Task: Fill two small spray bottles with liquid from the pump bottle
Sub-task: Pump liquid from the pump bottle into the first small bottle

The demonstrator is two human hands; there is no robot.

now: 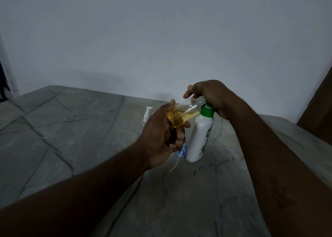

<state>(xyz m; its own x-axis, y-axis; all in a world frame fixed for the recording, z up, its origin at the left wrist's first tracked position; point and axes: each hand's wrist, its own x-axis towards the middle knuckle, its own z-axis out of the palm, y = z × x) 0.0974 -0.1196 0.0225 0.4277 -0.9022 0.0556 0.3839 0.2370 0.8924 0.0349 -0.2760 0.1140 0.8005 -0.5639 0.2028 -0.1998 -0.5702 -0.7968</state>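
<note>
Head view: the left hand (161,134) pinches the small spray bottle (183,112) between thumb and curled fingers. It is tipped almost flat, with its open neck up against the spout of the pump bottle (199,138). The right hand (210,96) is cupped over the pump head with its fingers bent around it.

The neck is narrow and threaded, so a hard press or a slight drift of the left hand would likely send liquid down the outside. Tilted this far and about half full, the bottle could also spill from its own mouth. Downward force on the tall pump bottle might tip it.

The small bottle is clear, smooth plastic holding amber liquid. The pump bottle is white, rounded and glossy with a green collar, standing right of centre on the grey veined stone table (71,129). A blue spray head (182,151) with a thin dip tube lies just left of its base. The 2nd spray bottle (147,113), white-capped, stands farther left.
</note>
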